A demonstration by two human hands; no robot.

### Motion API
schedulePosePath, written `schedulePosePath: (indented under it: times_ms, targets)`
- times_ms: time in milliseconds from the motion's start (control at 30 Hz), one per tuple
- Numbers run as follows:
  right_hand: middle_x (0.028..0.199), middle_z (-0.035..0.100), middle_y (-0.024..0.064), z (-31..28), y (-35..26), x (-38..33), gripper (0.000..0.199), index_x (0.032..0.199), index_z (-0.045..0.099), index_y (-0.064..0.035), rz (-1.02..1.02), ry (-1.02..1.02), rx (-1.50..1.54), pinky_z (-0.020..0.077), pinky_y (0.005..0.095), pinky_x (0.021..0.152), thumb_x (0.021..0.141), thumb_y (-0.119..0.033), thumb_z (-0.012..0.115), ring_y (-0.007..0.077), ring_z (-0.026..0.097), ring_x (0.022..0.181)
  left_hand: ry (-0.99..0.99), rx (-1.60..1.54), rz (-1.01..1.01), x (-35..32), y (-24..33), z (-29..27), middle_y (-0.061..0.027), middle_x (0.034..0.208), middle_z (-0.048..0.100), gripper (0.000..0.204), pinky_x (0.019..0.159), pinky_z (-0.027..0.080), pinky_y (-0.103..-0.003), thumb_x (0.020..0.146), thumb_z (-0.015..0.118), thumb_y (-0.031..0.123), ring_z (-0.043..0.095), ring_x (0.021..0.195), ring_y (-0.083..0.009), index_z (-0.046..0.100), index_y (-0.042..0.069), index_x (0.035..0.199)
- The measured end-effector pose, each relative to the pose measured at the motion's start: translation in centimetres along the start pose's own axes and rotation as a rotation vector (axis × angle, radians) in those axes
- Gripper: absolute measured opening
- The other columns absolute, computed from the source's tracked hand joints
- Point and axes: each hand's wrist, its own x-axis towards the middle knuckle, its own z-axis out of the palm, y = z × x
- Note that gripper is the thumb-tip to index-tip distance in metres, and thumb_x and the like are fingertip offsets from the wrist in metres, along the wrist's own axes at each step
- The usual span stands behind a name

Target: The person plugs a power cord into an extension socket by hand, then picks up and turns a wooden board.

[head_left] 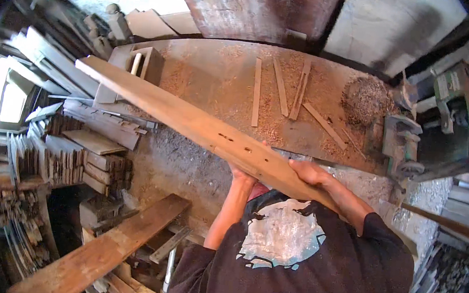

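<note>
Long pale plank [191, 122]: near end grasped by right hand [307, 171] on top, left hand [241, 176] beneath; far end over sawdust-strewn tabletop [219, 70] bearing thin wood strips [279, 88].

Dusty workbench [218, 82] across middle, sawdust spread over top, thin wood strips [280, 91] lying on it, shavings pile [365, 97] at right end. Green machine [457, 90] far right. Rough plastered wall [396, 26] behind. Bright window [7, 102] at left. Stacked offcuts [67, 160] below it. Loose plank [103, 250] on cluttered floor.
</note>
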Motion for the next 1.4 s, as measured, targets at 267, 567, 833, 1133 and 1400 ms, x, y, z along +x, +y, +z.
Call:
schedulePosePath:
  times_ms: [267,567,833,1133,1400]
  targets:
    - [0.108,0.061,0.0255,-0.8,-5.3,-6.8,0.046,0.116,0.059,-0.0029,-0.183,0.474,-0.085,0.0441,0.0486,0.09,0.092,-0.041,0.05,0.0409,0.058,0.103,-0.358,0.423,0.074,2.6,1.0,-2.1,-0.012,0.123,0.056,0.049,0.106,0.036,-0.048,0.096,0.041,0.044,0.051,0.116,-0.029,0.048,0.008,0.129]
    - [0.116,0.055,0.0246,-0.7,6.3,-23.5,0.038,0.115,0.056,-0.001,0.478,2.009,-0.278,0.0363,0.0512,0.099,0.086,-0.026,0.061,0.0427,0.049,0.114,-0.62,0.275,-0.027,6.2,4.9,-0.3,-0.0103,0.124,0.053,0.047,0.109,0.03,-0.051,0.096,0.039,0.04,0.047,0.121,-0.0297,0.047,0.006,0.128]
    - [0.132,0.05,0.0226,10.0,26.9,-26.8,0.071,0.132,0.047,0.001,0.883,2.303,0.653,0.0356,0.0467,0.104,0.089,-0.055,0.056,0.0361,0.048,0.122,-0.666,0.213,-0.153,10.2,8.4,-2.4,-0.0115,0.124,0.051,0.046,0.109,0.029,-0.052,0.095,0.04,0.038,0.045,0.12,-0.0293,0.048,0.005,0.126]
    - [0.138,0.048,0.0105,7.6,24.6,-19.7,0.055,0.133,0.044,-0.0021,-0.489,1.863,1.956,0.0344,0.045,0.108,0.094,-0.04,0.053,0.0306,0.044,0.128,-0.566,0.322,-0.011,7.3,8.2,0.4,-0.01,0.125,0.052,0.053,0.109,0.03,-0.052,0.094,0.039,0.047,0.046,0.122,-0.0299,0.048,0.007,0.128]
    - [0.147,0.038,0.0134,8.6,19.5,-21.1,0.089,0.142,0.033,-0.0022,-0.747,1.841,2.343,0.0293,0.0474,0.111,0.085,-0.07,0.046,0.0325,0.039,0.132,-0.573,0.421,-0.076,8.6,10.9,-1.3,-0.0118,0.135,0.05,0.065,0.108,0.032,-0.055,0.092,0.039,0.054,0.047,0.125,-0.0314,0.042,0.008,0.138]
